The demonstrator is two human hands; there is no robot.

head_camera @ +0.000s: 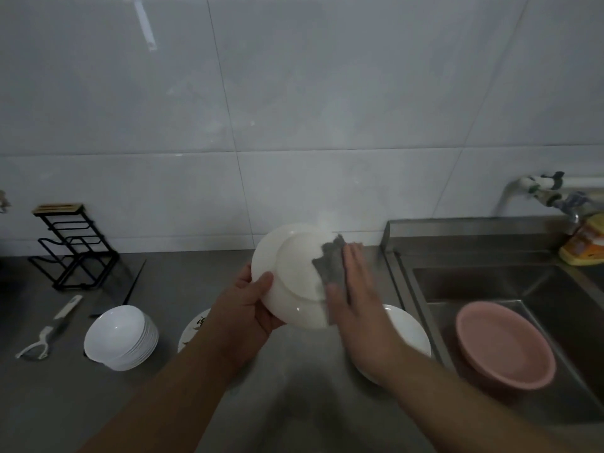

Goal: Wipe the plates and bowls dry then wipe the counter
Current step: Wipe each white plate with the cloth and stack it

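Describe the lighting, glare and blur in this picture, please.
Head view: dim, greyish light; a bright streak of glare on the glossy white wall tiles; wide-angle bending at the edges; soft motion blur on the right hand pressing the grey cloth against the white round plate.

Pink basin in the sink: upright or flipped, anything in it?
Upright. The pink basin sits in the sink with its open side up and its inner floor showing. No objects in it; whether it holds water, cannot tell.

plate (294,273): glossy ceramic | cloth (330,266): matt fabric | sink (490,279): brushed metal
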